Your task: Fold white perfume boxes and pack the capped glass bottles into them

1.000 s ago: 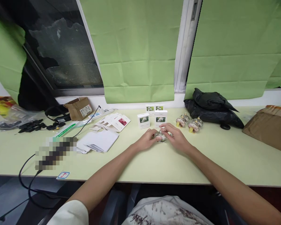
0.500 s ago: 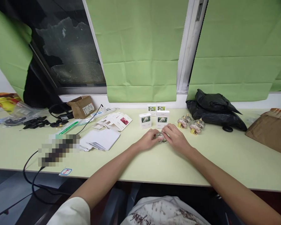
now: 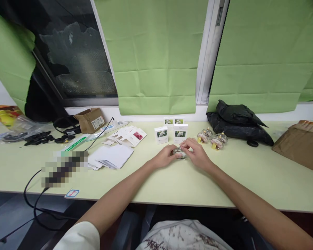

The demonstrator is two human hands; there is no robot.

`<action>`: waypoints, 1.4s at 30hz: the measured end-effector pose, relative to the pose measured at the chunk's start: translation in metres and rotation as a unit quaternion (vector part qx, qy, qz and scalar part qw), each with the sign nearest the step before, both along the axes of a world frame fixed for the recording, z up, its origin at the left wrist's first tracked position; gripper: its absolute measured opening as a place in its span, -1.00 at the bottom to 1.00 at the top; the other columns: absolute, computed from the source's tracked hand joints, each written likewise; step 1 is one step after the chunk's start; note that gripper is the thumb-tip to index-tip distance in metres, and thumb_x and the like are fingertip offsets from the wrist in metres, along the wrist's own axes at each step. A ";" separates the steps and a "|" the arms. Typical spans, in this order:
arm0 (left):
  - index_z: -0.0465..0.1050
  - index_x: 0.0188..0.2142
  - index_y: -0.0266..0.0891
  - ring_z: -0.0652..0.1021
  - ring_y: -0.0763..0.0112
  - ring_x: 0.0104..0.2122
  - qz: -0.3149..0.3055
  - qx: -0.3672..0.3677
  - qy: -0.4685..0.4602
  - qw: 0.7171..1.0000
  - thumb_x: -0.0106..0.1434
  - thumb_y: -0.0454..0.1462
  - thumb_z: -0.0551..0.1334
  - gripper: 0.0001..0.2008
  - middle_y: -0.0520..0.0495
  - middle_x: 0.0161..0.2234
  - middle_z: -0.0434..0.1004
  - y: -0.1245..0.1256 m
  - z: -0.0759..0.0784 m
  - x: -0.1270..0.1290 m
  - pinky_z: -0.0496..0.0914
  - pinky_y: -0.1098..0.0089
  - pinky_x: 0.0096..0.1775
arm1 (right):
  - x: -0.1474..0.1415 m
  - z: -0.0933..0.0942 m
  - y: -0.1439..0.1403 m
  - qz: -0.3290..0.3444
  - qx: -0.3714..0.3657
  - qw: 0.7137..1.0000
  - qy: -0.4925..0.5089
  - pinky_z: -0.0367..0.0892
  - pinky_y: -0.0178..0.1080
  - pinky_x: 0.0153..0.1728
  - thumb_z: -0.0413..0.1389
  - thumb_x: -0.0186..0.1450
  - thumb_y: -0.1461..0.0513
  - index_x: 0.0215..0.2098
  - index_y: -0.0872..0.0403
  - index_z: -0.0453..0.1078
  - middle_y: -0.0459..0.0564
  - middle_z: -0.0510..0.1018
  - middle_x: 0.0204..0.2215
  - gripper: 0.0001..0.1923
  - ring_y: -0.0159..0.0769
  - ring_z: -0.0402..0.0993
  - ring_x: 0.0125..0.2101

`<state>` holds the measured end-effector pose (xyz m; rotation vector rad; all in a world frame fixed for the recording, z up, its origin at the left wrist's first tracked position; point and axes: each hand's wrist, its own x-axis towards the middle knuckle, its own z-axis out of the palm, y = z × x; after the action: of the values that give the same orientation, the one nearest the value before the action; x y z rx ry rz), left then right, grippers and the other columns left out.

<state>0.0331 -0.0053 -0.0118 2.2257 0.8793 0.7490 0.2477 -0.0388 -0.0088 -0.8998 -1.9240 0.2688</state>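
Observation:
A small clear glass bottle (image 3: 179, 153) rests on the pale green table (image 3: 224, 180), gripped from both sides. My left hand (image 3: 165, 156) holds its left side and my right hand (image 3: 197, 153) pinches its top and right side. Just behind the hands stand several small white boxes (image 3: 161, 134) printed with flower pictures. Two more clear bottles with gold caps (image 3: 211, 138) lie to the right of the boxes.
Flat unfolded white cartons (image 3: 112, 155) and printed cards (image 3: 129, 134) lie at left. A black plastic bag (image 3: 237, 122) sits at the back right, a brown parcel (image 3: 301, 146) at far right. A small cardboard box (image 3: 90, 119), black cables (image 3: 36, 139) and a power strip occupy the back left.
Both hands stay on the bottle with only small finger shifts; the view has moved slightly.

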 end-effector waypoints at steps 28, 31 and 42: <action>0.52 -0.12 -0.24 0.43 0.31 -0.30 -0.010 0.015 0.008 1.000 0.41 0.10 0.20 -0.55 -0.07 -0.25 0.51 0.000 -0.001 0.000 0.28 0.32 -0.27 | 0.001 0.006 -0.001 0.015 -0.012 0.999 0.028 0.34 -0.05 -0.07 0.11 0.48 0.20 -0.34 -0.03 0.40 0.00 0.57 -0.24 -0.80 -0.12 0.45 -0.13; 0.52 -0.14 -0.24 0.42 0.31 -0.31 -0.006 0.022 0.010 1.000 0.41 0.11 0.20 -0.55 -0.06 -0.28 0.49 0.000 -0.001 0.001 0.28 0.32 -0.27 | 0.001 0.008 -0.003 0.010 -0.009 0.999 0.029 0.35 -0.03 -0.07 0.10 0.48 0.19 -0.34 -0.03 0.40 0.01 0.57 -0.24 -0.80 -0.10 0.45 -0.13; 0.52 -0.19 -0.23 0.39 0.32 -0.34 -0.014 0.031 0.004 0.999 0.37 0.14 0.24 -0.54 -0.03 -0.35 0.44 0.004 -0.005 0.000 0.27 0.34 -0.30 | 0.002 0.005 -0.001 0.017 -0.001 0.999 0.032 0.36 -0.02 -0.06 0.10 0.48 0.22 -0.33 -0.03 0.37 0.01 0.57 -0.21 -0.81 -0.10 0.47 -0.11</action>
<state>0.0331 -0.0014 -0.0168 2.2929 0.8369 0.7636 0.2493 -0.0400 -0.0039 -0.8502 -1.8825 0.3169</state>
